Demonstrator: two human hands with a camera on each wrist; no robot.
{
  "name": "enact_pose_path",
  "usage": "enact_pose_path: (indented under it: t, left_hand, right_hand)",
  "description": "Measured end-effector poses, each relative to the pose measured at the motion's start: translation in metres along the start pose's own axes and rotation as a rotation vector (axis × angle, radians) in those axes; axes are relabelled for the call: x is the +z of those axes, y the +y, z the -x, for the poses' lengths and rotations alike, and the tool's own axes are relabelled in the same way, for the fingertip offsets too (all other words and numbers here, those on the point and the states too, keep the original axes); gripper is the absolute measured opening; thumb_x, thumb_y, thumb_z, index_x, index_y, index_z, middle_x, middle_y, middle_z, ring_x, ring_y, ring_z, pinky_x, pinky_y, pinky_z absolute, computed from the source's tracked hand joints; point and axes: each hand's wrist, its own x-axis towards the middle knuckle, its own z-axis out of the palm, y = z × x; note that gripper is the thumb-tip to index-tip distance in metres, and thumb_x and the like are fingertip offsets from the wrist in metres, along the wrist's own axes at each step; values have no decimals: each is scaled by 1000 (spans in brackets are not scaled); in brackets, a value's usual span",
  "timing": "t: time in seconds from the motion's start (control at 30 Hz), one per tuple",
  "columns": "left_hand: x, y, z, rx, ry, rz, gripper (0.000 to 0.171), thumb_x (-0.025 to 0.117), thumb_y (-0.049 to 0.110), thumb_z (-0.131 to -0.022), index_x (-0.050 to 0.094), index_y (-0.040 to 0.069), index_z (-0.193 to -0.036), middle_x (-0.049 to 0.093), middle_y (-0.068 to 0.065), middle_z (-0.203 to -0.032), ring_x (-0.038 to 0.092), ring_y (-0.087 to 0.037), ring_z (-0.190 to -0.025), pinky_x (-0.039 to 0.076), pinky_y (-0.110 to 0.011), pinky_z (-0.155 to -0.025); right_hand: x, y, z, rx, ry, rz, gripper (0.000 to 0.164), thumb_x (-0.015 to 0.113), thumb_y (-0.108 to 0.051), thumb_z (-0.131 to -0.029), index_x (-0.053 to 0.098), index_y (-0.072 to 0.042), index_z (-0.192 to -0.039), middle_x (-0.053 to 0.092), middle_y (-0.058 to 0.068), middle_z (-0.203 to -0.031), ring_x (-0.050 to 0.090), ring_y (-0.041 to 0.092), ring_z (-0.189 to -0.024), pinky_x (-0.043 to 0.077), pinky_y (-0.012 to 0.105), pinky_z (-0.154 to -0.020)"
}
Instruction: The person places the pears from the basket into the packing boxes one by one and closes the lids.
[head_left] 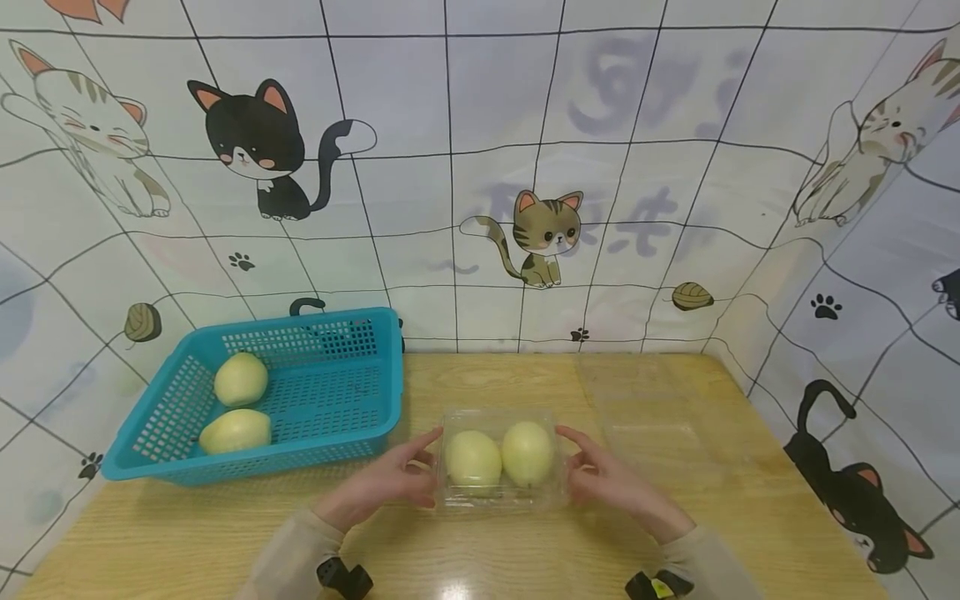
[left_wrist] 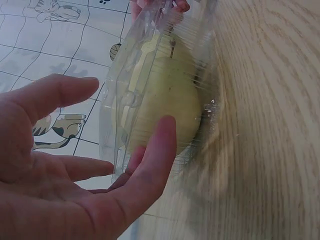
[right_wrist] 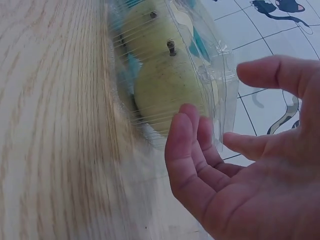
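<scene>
From the head view we see a clear box (head_left: 487, 502) with two pears (head_left: 472, 460) inside, on the wooden table (head_left: 450, 546). Our left hand (head_left: 386, 479) is at its left side, our right hand (head_left: 611, 479) at its right, fingers loosely bent. Only this view gives us the whole blue basket (head_left: 300, 463), left of the box, with two more pears (head_left: 241, 380) inside, and a faint clear container (head_left: 656, 435) to the right.

The left wrist view shows us what the head view hides: the fingers spread apart, fingertips at the box wall, none wrapped round it. A pear stem (left_wrist: 172, 46) shows through the plastic.

In the right wrist view we see two stems (right_wrist: 171, 47) and a similar loose spread of fingers beside the box. How firmly either hand presses, we cannot tell.
</scene>
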Motion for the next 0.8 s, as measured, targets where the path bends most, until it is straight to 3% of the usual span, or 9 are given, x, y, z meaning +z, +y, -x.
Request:
enact_pose_path:
  t: [0.13,0.33,0.57,0.8]
  left_hand:
    - [5,-1,2,5,-1,25,87,63,-3,-82,13,-1,-153,40,-26,-118,60,-26,-87,55,-46,-79]
    - [8,-2,3,33,-16,1,85,60,0,-87,6,-2,-153,45,-20,-103,63,-26,-81,55,-47,-77]
    - [7,-4,-1,24,-31,-24,85,55,-1,-89,0,2,-154,61,-15,-82,64,-26,-75,56,-44,-73]
    - [4,-7,-6,0,-17,39,88,56,-3,-89,-1,6,-155,66,-20,-85,67,-33,-81,56,-43,-75]
  right_hand:
    - [1,2,1,21,-39,-20,83,55,-6,-88,6,-8,-155,56,19,-105,56,24,-84,51,40,-73]
    - [4,7,-1,8,-52,-56,84,54,-4,-90,0,-8,-155,60,9,-82,59,21,-77,53,37,-75]
    - [7,6,-4,24,-66,-153,85,50,-2,-91,-6,-11,-155,68,24,-87,68,35,-82,55,43,-78]
    - [8,7,-7,54,-55,-184,85,48,-4,-91,-6,-15,-155,69,24,-90,69,35,-83,55,42,-76]
